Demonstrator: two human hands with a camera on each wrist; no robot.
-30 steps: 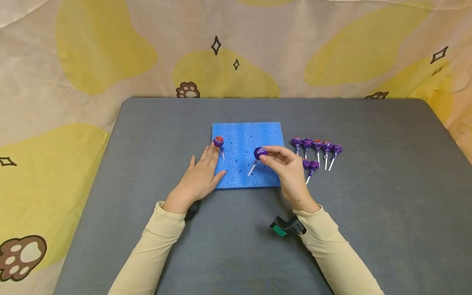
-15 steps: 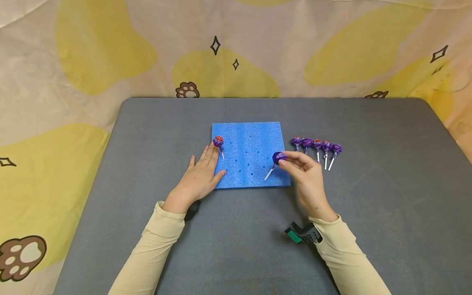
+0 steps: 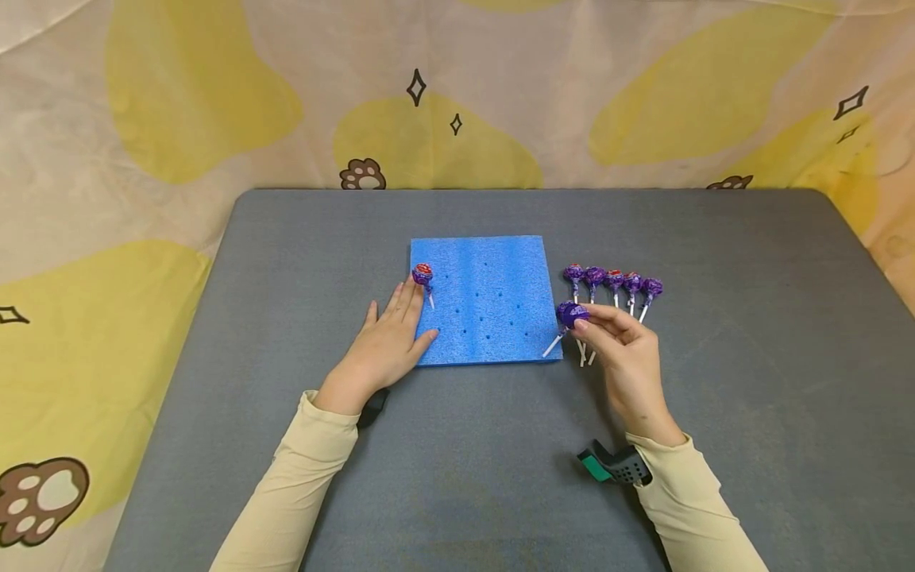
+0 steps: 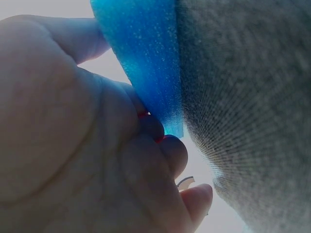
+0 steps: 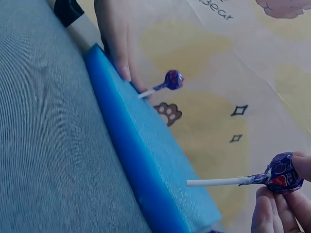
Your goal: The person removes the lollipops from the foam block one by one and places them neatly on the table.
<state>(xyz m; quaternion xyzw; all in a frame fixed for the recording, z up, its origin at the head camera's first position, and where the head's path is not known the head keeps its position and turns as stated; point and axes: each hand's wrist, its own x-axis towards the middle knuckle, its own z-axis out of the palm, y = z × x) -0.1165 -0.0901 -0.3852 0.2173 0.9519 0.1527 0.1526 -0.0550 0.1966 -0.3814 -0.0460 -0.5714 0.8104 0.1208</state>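
Note:
A blue foam board dotted with small holes lies on the table. Near its left edge a purple and red lollipop stands upright, its stick in the foam. My left hand rests at the board's left side with fingers extended, the thumb over the near corner. My right hand pinches another purple-wrapped lollipop by its candy head. In the right wrist view its white stick points toward the board, free of it. From the head, this lollipop overlaps the board's right edge and the loose lollipops beside it.
To the right of the board several lollipops lie in a row on the grey table, with more partly hidden behind my right hand. A patterned cloth hangs behind the table's far edge.
My right hand has moved rightward with its lollipop, from over the board to its right edge. The left hand and the standing lollipop have stayed put.

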